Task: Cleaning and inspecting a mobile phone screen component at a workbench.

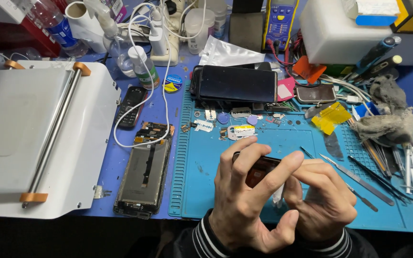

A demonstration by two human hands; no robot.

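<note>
Clearly 2 hands share 1 small dark phone (260, 168), low centre over the blue mat (292, 143). Left hand (244, 200) curls around its 9 o'clock edge, fingers on top. Right hand (322, 200) pinches the 3 o'clock end. Looks light, rigid, slick glass, probably fragile; edges seem safest. Tweezers (359, 179) lie at 3 o'clock.

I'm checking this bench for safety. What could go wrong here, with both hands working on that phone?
Both hands, left hand and right hand, hold the small phone in the air above the blue mat, so a slip might drop it onto the loose razor blades. The tweezers lie close to the right hand and could prick it. The opened phone sits near the table edge and might get knocked off.
</note>
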